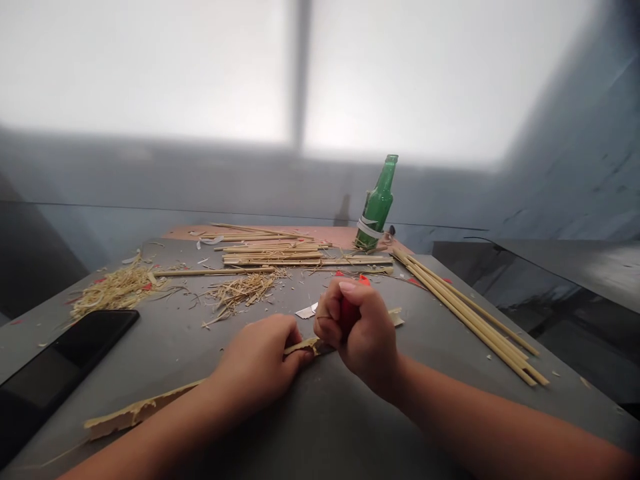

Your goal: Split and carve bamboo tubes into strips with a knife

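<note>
My left hand [265, 353] is closed on a long pale strip [145, 408], which passes under my wrist and shows again at its fingertips, its underside brown. To the right, my right hand [357, 327] makes a fist round a red handle [349, 317]. A dark part below that fist meets the end of the strip; its shape is mostly hidden by my fingers. Just behind the hands lie a white scrap [307, 311] and a bright red piece [365, 280].
A green bottle [376, 207] stands at the back. Thin sticks [273, 253] lie behind the hands, longer ones [470, 317] at the right. Shavings [117, 288] are heaped at the left, near a black phone [65, 367] on the grey table [310, 433].
</note>
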### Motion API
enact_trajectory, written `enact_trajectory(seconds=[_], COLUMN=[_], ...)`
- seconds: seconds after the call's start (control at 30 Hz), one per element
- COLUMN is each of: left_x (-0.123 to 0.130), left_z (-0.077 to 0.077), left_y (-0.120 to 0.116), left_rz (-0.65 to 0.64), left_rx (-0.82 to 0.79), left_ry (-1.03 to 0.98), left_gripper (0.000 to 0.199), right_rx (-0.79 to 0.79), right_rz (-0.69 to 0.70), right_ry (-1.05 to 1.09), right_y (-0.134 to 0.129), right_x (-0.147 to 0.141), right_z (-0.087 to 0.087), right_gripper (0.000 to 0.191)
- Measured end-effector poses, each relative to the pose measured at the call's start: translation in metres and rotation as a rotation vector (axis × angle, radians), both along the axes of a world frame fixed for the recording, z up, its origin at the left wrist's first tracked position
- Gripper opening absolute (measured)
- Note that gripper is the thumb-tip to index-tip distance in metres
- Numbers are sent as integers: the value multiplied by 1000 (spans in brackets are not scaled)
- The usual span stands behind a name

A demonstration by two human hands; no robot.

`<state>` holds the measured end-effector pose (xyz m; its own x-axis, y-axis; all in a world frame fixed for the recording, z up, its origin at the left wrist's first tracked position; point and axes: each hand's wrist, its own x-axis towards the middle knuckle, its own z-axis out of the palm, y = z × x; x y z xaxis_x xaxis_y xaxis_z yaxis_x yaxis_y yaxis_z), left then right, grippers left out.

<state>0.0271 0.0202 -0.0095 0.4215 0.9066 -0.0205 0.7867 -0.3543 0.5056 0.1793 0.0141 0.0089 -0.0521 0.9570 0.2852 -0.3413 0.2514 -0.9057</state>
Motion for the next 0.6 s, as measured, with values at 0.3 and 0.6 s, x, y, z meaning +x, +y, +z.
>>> enact_trajectory(seconds=[0.3,0.6], left_x=[0,-1], left_z=[-2,-1], left_y=[0,-1], left_rz=[-3,0], left_rx=[12,30], left_ry=[-9,-10], left_gripper=[15,13], right_rx=[-54,-26], right_rz=[-18,-5], right_ry=[60,5], right_y=[-1,-1], right_x=[0,2], right_z=[-2,-5], right_gripper=[34,36])
